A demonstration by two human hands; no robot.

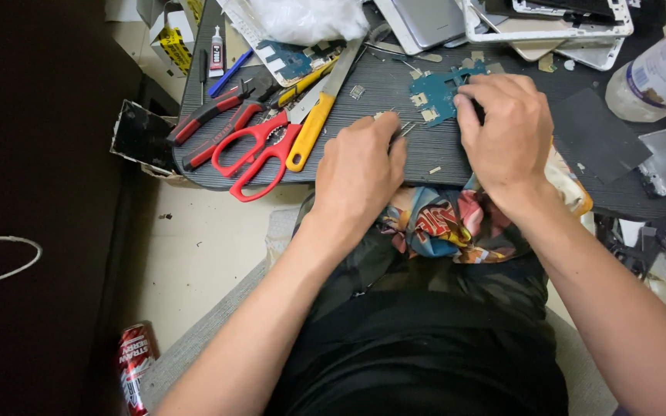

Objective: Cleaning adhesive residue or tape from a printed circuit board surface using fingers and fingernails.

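A small blue circuit board (pixel 437 94) lies on the dark table (pixel 395 85). My right hand (pixel 506 127) presses down on the board's right side, fingers curled over its edge. My left hand (pixel 360 166) rests at the table's front edge just left of the board, fingers closed around thin metal tweezers (pixel 405 129) whose tips stick out toward the board. Small bits of metal and plastic lie scattered around the board.
Red scissors (pixel 260 154), red-handled pliers (pixel 210 115) and a yellow-handled knife (pixel 317 115) lie at the table's left. Another circuit board (pixel 290 62), tablet shells (pixel 549 27), a clear bottle (pixel 660 73) and a dark sheet (pixel 599 135) crowd the back and right. A red can (pixel 136 366) stands on the floor.
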